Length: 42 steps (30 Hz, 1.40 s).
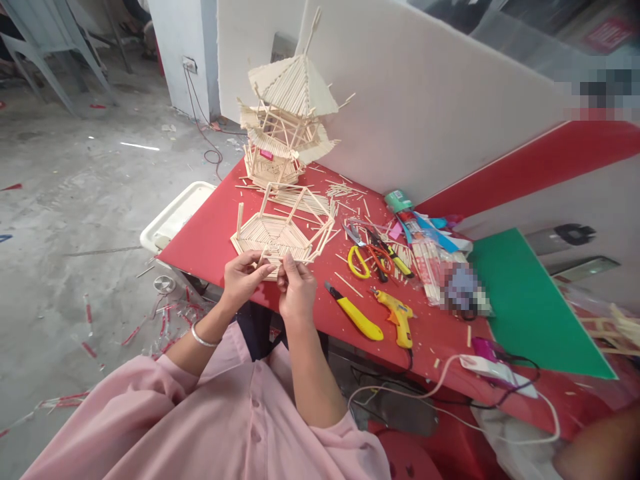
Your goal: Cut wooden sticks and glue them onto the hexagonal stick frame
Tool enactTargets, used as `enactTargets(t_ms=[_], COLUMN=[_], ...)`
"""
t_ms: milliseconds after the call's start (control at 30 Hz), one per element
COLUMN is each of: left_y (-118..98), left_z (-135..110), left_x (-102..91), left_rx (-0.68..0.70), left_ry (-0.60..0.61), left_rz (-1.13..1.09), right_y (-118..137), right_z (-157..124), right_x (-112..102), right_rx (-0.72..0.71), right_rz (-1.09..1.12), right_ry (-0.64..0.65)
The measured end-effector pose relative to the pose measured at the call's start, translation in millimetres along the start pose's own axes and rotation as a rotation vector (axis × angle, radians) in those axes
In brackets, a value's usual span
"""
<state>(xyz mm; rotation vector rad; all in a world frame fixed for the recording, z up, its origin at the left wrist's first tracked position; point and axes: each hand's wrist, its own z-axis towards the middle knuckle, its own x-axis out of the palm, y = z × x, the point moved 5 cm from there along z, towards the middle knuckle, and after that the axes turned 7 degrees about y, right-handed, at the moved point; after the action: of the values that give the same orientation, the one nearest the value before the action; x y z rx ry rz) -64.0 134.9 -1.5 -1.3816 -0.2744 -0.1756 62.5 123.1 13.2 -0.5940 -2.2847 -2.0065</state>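
Observation:
At the near edge of a polygonal wooden-stick base (275,233), both hands are close together with their fingers pinched. My left hand (244,279) closes on a thin wooden stick, mostly hidden by the fingertips. Beside it, my right hand (299,288) pinches at the same spot, also on a wooden stick. Short stick posts and a rail frame (320,217) rise around the base's far and right sides. Behind it stands a tiered stick pagoda model (295,100) with pale sloping roofs.
Loose sticks (343,190) litter the red table (200,230). To the right lie yellow-handled scissors (359,261), pliers (381,257), a yellow utility knife (357,317) and a yellow glue gun (397,315) with a cord. Farther right are bagged sticks (427,267) and a green board (537,300).

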Motion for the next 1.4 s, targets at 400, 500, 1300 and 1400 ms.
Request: enactTargets(t_ms=[400, 500, 1300, 1400], left_y=[3.4, 4.0, 0.3, -0.5], left_z=[0.0, -0.1, -0.5, -0.8], left_x=[-1.5, -1.9, -3.3, -2.9], left_rx=[0.003, 0.001, 0.057, 0.056], left_ry=[-0.012, -0.014, -0.023, -0.019], left_rz=[-0.006, -0.008, 0.072, 0.082], right_y=[-4.2, -4.6, -5.3, -4.9], right_z=[1.5, 1.9, 2.8, 3.2], right_x=[-3.3, -3.8, -2.0, -2.4], right_rx=[-0.055, -0.062, -0.038, -0.046], right_rz=[-0.011, -0.022, 0.003, -0.007], right_ry=[0.003, 0.013, 0.063, 0.067])
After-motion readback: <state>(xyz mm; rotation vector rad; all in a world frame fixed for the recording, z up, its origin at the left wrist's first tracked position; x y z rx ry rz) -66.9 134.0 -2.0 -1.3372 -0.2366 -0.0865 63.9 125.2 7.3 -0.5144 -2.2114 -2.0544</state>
